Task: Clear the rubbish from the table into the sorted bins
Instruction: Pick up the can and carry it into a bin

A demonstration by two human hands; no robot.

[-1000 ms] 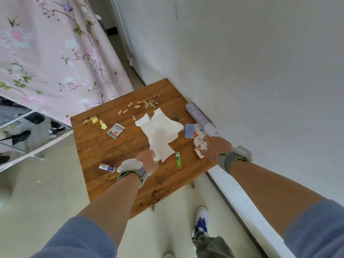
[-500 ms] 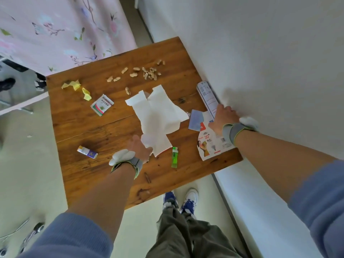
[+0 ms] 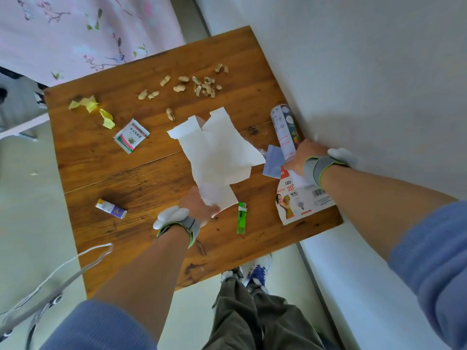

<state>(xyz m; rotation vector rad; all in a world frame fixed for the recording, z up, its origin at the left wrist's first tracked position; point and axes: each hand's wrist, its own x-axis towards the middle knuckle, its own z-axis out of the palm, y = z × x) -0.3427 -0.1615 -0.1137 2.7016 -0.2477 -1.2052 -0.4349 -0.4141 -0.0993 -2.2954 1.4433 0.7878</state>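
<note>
Pinching the near end of the white paper sheet point(image 3: 214, 157), the left hand point(image 3: 199, 207) is set; right of that sheet the right hand point(image 3: 303, 155) curls round the printed tube point(image 3: 284, 130) — pick-up stage, I judge. Next: lift both, seek bins — none visible.

Head view, sole camera: worn high, wide-angle, looking steeply down, close over the bench point(image 3: 141, 170), wall along right.

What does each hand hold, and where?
Left hand grips the white paper at its near end. Right hand rests on the tube at its near end; grip cannot be told.
</note>
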